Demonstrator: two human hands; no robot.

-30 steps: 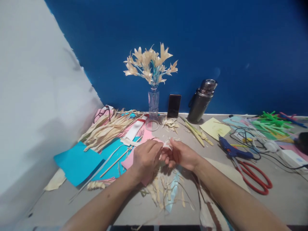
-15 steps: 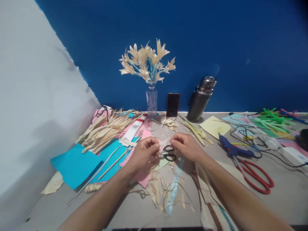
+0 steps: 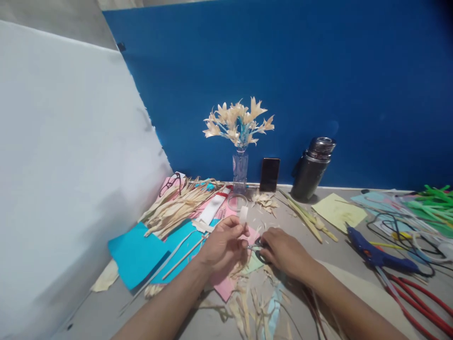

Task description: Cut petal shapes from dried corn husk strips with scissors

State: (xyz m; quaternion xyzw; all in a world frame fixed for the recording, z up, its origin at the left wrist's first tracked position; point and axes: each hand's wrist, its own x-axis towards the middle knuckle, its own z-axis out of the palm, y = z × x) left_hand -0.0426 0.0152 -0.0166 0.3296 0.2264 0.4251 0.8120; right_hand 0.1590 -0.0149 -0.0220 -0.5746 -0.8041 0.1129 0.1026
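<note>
Tabletop [image 3: 332, 245] under paper scraps [image 3: 255, 311], blue wall [image 3: 318, 71] behind

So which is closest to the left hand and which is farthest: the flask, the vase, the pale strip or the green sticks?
1. The pale strip, pinched in the left hand.
2. The vase, just behind.
3. The flask, back right.
4. The green sticks, far right.

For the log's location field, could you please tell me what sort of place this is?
Probably a craft table against a blue wall: a glue gun, red scissors and paper lie on it, beside husk strips and a vase of handmade flowers. The left hand pinches a strip.
</note>
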